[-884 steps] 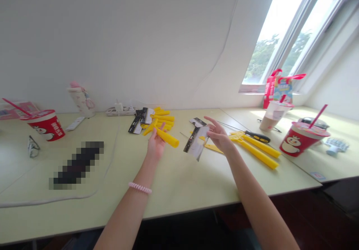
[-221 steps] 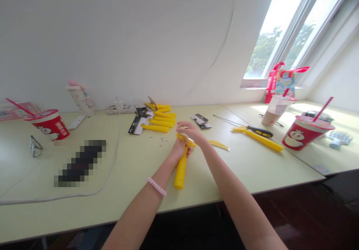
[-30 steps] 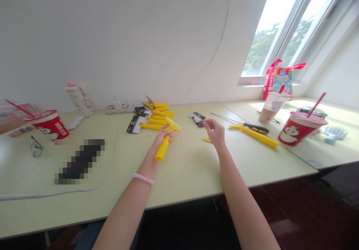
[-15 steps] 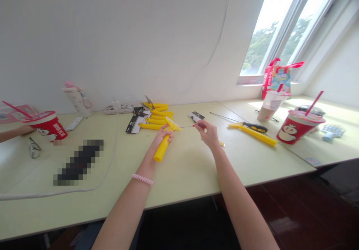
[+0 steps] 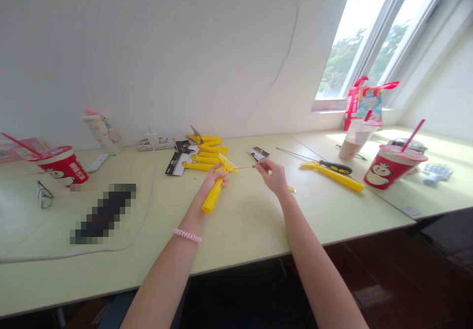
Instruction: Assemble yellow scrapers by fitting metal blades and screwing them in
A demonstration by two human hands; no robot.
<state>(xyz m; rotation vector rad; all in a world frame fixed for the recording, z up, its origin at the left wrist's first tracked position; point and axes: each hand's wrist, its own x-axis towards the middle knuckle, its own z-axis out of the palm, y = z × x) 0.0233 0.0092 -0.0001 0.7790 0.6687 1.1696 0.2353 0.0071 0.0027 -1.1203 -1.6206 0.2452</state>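
My left hand [image 5: 215,179] is closed around a yellow scraper [image 5: 212,197], its head pointing away and its handle toward me. A thin rod [image 5: 244,167] runs from the scraper's head to my right hand [image 5: 271,171], whose fingers are pinched on its other end. The rod looks like a slim screwdriver shaft, but its handle end is hidden in my fingers. Behind my right wrist lies a small yellow piece [image 5: 292,189], mostly covered. Several more yellow scrapers [image 5: 203,166] with black-and-white cards [image 5: 175,164] lie beyond my left hand.
On the right lie a black-handled screwdriver [image 5: 335,167] and another yellow scraper [image 5: 334,177], near a red cup [image 5: 393,169] and a clear cup [image 5: 357,139]. To the left are a red cup [image 5: 66,167], glasses [image 5: 44,194], a blurred-out dark object [image 5: 105,214] and a white cable [image 5: 142,228].
Both my hands stay almost in place, and the rod between them shows more clearly. Another person's hand beside the left red cup has gone out of view.
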